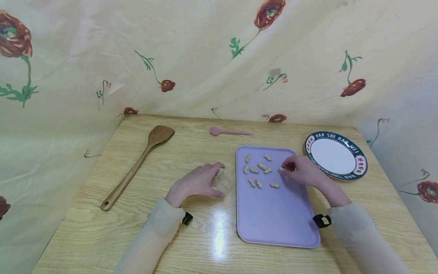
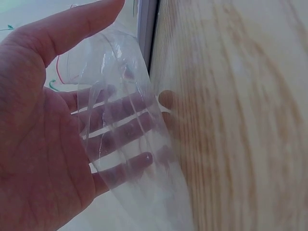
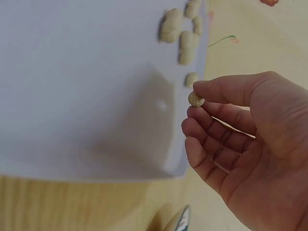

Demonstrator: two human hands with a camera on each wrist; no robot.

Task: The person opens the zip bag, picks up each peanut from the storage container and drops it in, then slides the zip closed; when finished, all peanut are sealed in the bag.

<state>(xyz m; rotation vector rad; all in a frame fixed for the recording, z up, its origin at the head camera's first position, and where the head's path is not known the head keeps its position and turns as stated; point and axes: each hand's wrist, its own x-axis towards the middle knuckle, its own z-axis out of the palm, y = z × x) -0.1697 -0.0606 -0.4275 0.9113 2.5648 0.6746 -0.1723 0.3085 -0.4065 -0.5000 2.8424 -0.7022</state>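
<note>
In the head view, my right hand [image 1: 303, 172] is over the right side of a lilac tray [image 1: 275, 220]. Thumb and index finger pinch a peanut [image 3: 196, 99], seen end-on in the right wrist view. Several more unshelled peanuts [image 1: 261, 166] lie scattered over the far half of the tray. Just left of the tray, my left hand [image 1: 196, 183] is spread beside a clear plastic bag [image 2: 120, 67]. Its fingers show through the film while the thumb stands apart on the near side; whether anything is inside the bag is hard to tell.
A wooden spatula [image 1: 137, 165] lies on the left of the wooden table [image 1: 191, 243]. Behind the tray is a pink spoon [image 1: 215, 131]. A white plate with a dark patterned rim [image 1: 309, 146] sits at the right, close to my right forearm. Flowered cloth [image 1: 191, 45] hangs behind the table.
</note>
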